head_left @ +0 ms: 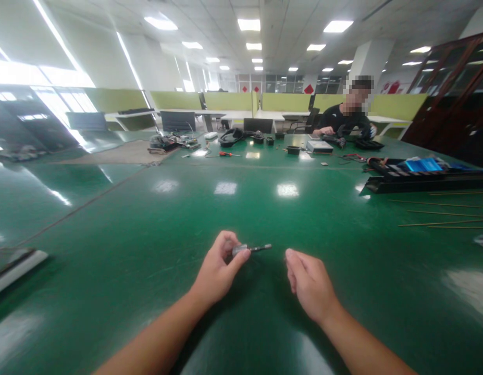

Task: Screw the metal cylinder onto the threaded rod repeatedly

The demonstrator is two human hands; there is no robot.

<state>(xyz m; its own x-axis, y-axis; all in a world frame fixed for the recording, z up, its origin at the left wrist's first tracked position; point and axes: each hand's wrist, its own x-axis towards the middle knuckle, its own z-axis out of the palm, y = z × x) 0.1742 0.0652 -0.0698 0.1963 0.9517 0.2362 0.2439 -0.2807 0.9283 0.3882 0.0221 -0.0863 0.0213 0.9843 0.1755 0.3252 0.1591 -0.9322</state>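
Note:
Between the thumb and fingers of my left hand [221,265] is a small silver cylinder [239,250] with a thin dark shaft. The shaft points right, towards my other hand, and ends in a lighter, thicker tip. My right hand [309,284] is closed, thumb pressed against the curled fingers, a short gap away from that tip. Whether it pinches anything tiny is hidden from this angle. Both hands are just above the glossy green tabletop [178,219].
Across the table sits a person [337,119] handling dark equipment. An orange-handled screwdriver [225,154], a white box [320,147] and black parts lie at the far side. Thin rods [448,212] and a black rail [421,183] are on the right. A white-edged panel [20,271] is at left.

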